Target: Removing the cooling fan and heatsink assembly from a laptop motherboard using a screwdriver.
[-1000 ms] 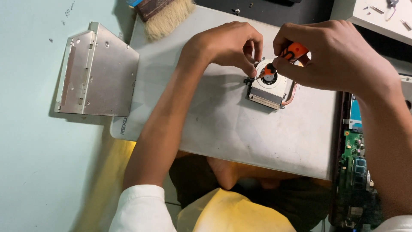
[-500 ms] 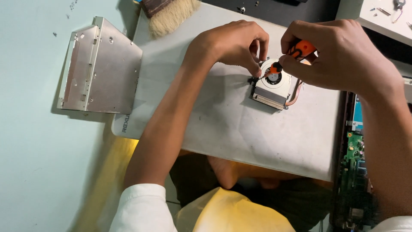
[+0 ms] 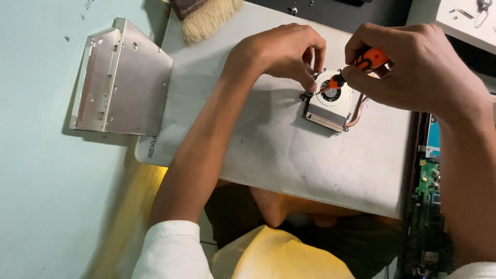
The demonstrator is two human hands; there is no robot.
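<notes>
Gripping the small orange-and-black screwdriver (image 3: 356,67) in closed fingers, the right hand (image 3: 413,67) points its tip down into the square silver metal cooling fan (image 3: 330,103). That fan lies on the grey work mat (image 3: 268,144), where the left hand (image 3: 279,51) pinches its upper-left corner. A flat silver metal drive casing (image 3: 121,80) sits well apart, at the left.

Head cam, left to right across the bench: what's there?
Silver drive casing → brush → left hand → cooling fan → right hand with orange screwdriver → green circuit board.
</notes>
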